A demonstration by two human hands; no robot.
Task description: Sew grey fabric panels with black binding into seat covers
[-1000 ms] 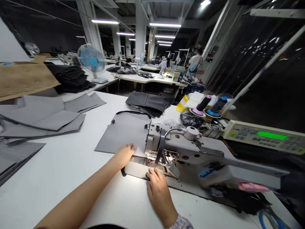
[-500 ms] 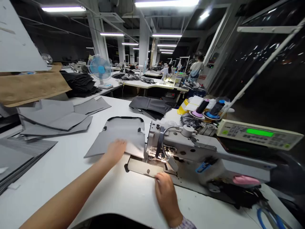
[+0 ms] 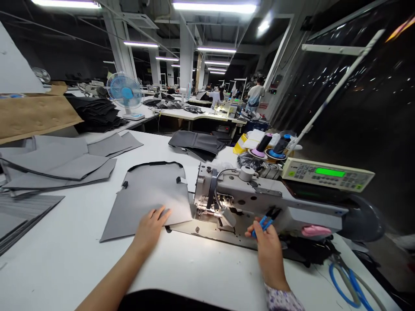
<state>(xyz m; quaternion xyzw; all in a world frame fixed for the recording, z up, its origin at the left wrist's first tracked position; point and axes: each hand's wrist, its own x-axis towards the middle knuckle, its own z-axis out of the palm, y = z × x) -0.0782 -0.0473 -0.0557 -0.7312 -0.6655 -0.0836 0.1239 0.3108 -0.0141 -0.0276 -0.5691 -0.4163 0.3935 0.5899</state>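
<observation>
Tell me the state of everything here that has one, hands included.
Left hand, open on the grey panel
Right hand, closed around blue snips
Grey panel, spread flat
Sewing machine, needle area lit
Display, lit green
Ceiling lights, on
Fan, upright; can't tell if spinning
Scissors, lying on the table

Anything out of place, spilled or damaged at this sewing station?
Nothing looks spilled or clearly damaged. Mildly untidy: a crumpled heap of black material bunched by the right end of the light grey sewing machine, unlike the neatly spread grey panel. A few dark specks dot the white tabletop, perhaps lint.
</observation>
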